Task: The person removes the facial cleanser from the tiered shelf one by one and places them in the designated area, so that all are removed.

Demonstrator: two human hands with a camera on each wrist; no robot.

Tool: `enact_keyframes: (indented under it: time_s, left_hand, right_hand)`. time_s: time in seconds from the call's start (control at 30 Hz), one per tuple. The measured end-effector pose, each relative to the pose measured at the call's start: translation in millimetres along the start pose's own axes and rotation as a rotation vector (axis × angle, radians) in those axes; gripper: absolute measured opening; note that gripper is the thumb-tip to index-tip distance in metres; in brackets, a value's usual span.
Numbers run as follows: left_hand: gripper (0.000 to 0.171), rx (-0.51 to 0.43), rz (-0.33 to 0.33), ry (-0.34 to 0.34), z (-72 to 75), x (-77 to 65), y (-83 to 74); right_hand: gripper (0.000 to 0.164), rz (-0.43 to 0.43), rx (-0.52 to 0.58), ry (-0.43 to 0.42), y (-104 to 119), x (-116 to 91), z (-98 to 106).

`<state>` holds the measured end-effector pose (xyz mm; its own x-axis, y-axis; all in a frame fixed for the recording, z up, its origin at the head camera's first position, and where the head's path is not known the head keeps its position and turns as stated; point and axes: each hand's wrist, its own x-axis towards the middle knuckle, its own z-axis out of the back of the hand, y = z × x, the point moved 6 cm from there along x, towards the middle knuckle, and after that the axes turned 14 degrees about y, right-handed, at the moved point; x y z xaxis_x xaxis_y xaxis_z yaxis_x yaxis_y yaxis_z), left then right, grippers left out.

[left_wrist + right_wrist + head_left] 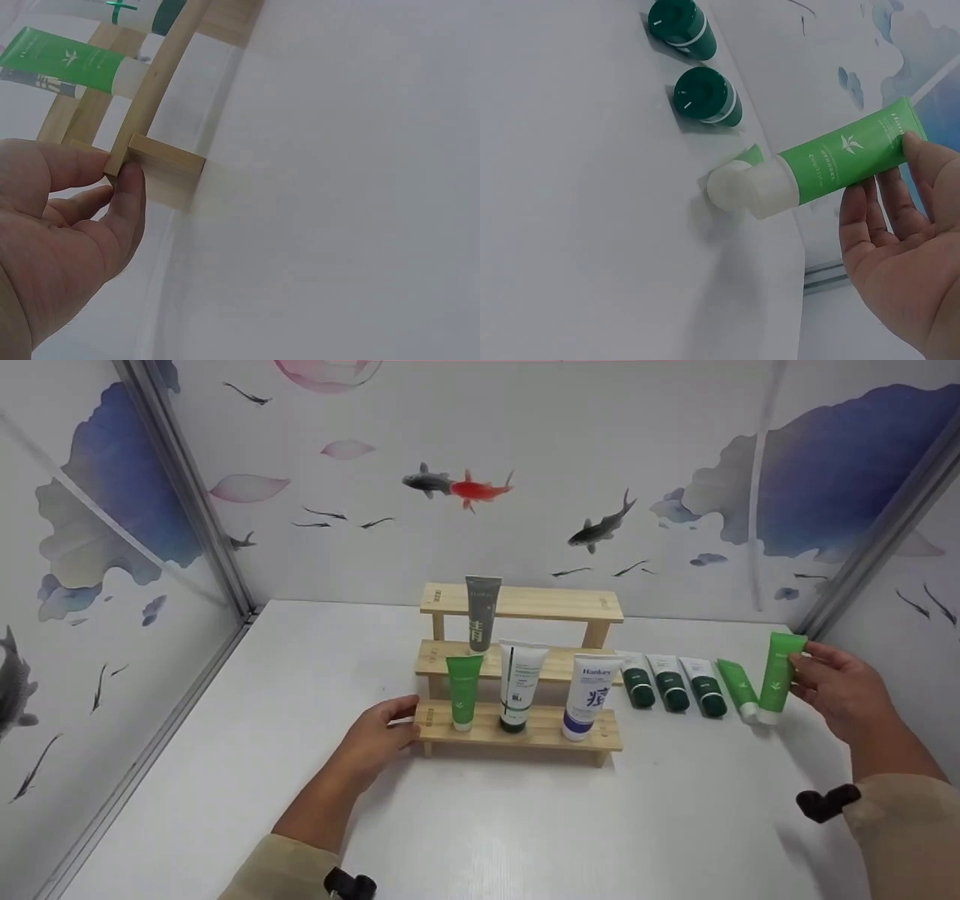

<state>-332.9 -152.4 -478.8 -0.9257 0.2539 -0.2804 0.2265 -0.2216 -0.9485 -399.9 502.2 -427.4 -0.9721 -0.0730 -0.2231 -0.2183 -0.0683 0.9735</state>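
A three-step wooden rack (487, 735) stands on the white table. My left hand (384, 735) pinches the left end of its lowest step between thumb and fingers, as the left wrist view also shows. On that step stand a green tube (464, 690), a white tube with a dark green cap (523, 682) and a white tube with a purple band (591, 694). A grey tube (481, 615) stands on the middle step. At the far right, my right hand (847, 686) grips another green tube (855, 150) near its flat end, white cap pointing down, raised over the table.
Right of the rack, several white tubes with dark green caps (670, 682) lie in a row. One more green tube (739, 690) lies at the row's right end, beside the held one. Printed wall panels (525, 435) with metal corner posts (195, 502) enclose the table.
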Motion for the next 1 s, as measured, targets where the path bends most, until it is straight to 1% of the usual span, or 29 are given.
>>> enact_keyframes:
  time_s: [0.07, 0.13, 0.23, 0.37, 0.53, 0.67, 0.77, 0.87, 1.0]
  left_hand:
    - [0.055, 0.008, 0.0, -0.001, 0.1, 0.7, -0.6]
    - [0.055, 0.014, -0.003, -0.003, 0.2, 1.0, -1.3]
    - [0.055, 0.019, -0.007, -0.002, 0.2, 0.5, -1.6]
    - [0.055, 0.02, -0.009, -0.001, -0.2, -0.3, -0.9]
    - [0.056, 0.024, -0.012, -0.002, -0.8, -1.0, -0.2]
    - [0.056, 0.015, -0.021, 0.003, 0.0, -1.9, 0.5]
    - [0.055, 0.003, -0.026, 0.006, 0.5, -2.1, 1.2]
    - [0.055, 0.0, -0.025, 0.006, 0.6, -1.2, 1.8]
    - [0.055, 0.002, -0.026, 0.006, 1.1, 0.4, 2.2]
  right_hand:
    - [0.092, -0.032, -0.069, -0.018, -3.4, 1.7, 7.2]
    - [0.094, -0.054, -0.122, -0.031, -6.0, 3.9, 13.2]
    - [0.093, -0.072, -0.174, -0.046, -8.8, 6.9, 19.8]
    - [0.091, -0.092, -0.179, -0.068, -12.5, 10.8, 26.1]
    - [0.088, -0.128, -0.235, -0.092, -16.9, 16.9, 32.3]
    - [0.084, -0.172, -0.281, -0.105, -22.7, 23.3, 35.9]
    - [0.082, -0.213, -0.287, -0.13, -28.3, 27.7, 37.8]
    - [0.079, -0.251, -0.267, -0.165, -35.0, 31.4, 39.4]
    - [0.075, -0.306, -0.264, -0.187, -47.4, 37.1, 42.3]
